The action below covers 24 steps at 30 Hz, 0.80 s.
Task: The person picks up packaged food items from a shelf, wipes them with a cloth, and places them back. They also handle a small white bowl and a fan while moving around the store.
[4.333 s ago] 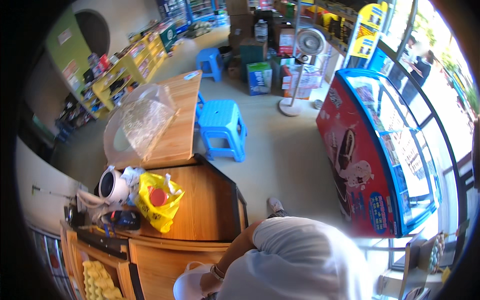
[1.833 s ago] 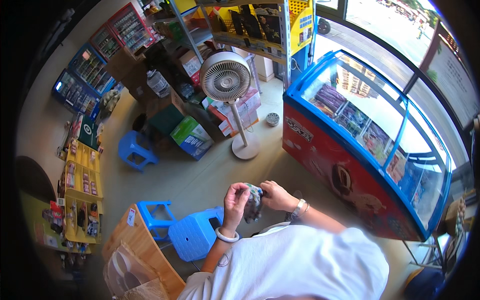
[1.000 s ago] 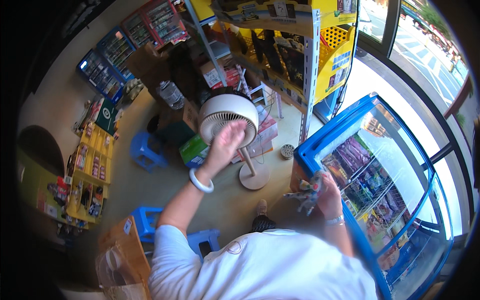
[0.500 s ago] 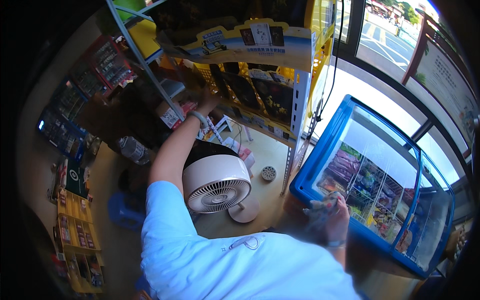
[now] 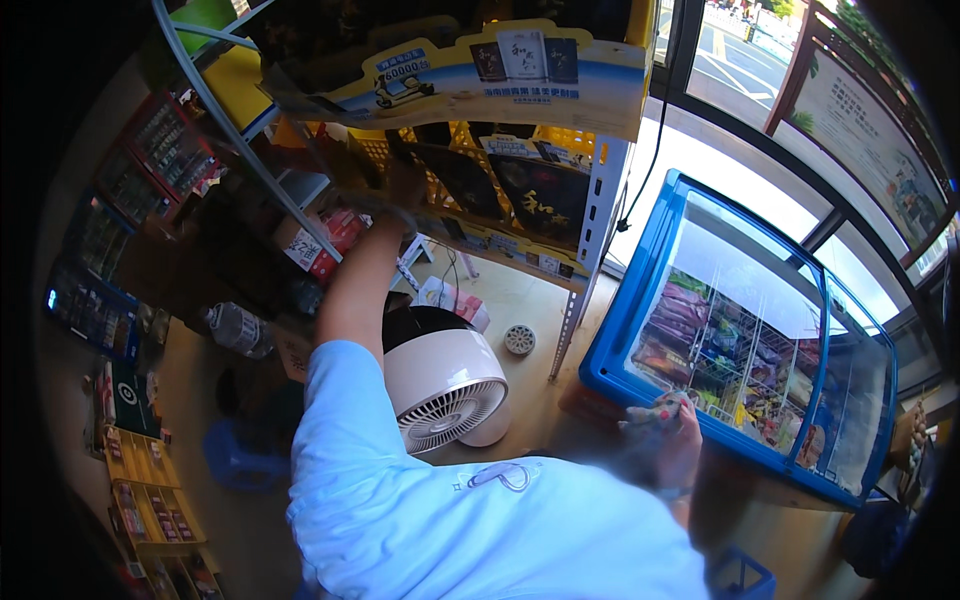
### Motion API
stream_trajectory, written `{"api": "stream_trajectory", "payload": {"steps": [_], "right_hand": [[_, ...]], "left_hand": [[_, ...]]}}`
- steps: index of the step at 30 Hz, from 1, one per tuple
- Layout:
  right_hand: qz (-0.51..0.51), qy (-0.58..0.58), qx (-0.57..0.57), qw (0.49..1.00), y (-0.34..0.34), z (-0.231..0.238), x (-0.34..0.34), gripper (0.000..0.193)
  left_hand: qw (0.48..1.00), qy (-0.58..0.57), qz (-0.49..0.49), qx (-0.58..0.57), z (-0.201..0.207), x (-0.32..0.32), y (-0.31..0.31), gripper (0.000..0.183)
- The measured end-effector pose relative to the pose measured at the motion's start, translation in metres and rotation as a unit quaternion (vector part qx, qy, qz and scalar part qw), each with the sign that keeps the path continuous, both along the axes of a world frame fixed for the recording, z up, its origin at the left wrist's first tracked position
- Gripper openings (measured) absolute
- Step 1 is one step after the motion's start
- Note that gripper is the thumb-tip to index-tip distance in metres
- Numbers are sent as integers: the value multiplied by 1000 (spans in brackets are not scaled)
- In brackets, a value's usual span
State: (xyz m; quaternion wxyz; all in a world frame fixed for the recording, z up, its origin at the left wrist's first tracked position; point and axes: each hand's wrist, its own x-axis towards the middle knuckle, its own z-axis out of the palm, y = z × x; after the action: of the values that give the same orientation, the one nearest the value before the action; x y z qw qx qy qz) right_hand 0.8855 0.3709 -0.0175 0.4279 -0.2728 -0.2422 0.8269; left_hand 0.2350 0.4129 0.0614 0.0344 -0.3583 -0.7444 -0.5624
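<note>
My left hand [image 5: 404,192] is raised high against the front edge of a metal shelf rack [image 5: 598,200], among dark flat packages; it is dim and blurred, so its grip is unclear. My right hand [image 5: 676,446] is low, by the near corner of a blue chest freezer [image 5: 628,330], and is closed around a small patterned pouch [image 5: 655,410]. A white standing fan [image 5: 446,388] faces up just below my left arm. My white-shirted shoulders fill the lower part of the view.
The freezer has a sliding glass lid with coloured packs under it. Cardboard boxes and a large water bottle [image 5: 236,328] stand at the left. A blue stool [image 5: 236,456] and a yellow display rack [image 5: 140,492] sit at the lower left. Windows run along the right.
I turned from a wooden counter to the shelf rack. Both hands held the pouch in front of me; then my left hand rose to the shelf while my right hand kept the pouch by the freezer.
</note>
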Motion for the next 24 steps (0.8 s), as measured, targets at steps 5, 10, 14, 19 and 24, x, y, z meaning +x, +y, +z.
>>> {"api": "stream_trajectory", "payload": {"steps": [5,10,14,19,24], "right_hand": [[0,-9,-2,1000,-2,6,-16,32],[46,-3,-40,998,3,-3,-27,31],[60,-2,-21,998,0,8,-48,31],[59,0,-11,998,-1,7,-54,31],[111,-20,-23,993,1,7,-64,30]], "left_hand": [[996,58,12,-65,-23,-29,-21,21],[979,142,125,-83,-36,-26,-27,29],[994,7,100,53,-22,-27,-64,38],[878,-391,26,276,31,32,-108,39],[798,-499,-60,331,48,80,-177,45]]}}
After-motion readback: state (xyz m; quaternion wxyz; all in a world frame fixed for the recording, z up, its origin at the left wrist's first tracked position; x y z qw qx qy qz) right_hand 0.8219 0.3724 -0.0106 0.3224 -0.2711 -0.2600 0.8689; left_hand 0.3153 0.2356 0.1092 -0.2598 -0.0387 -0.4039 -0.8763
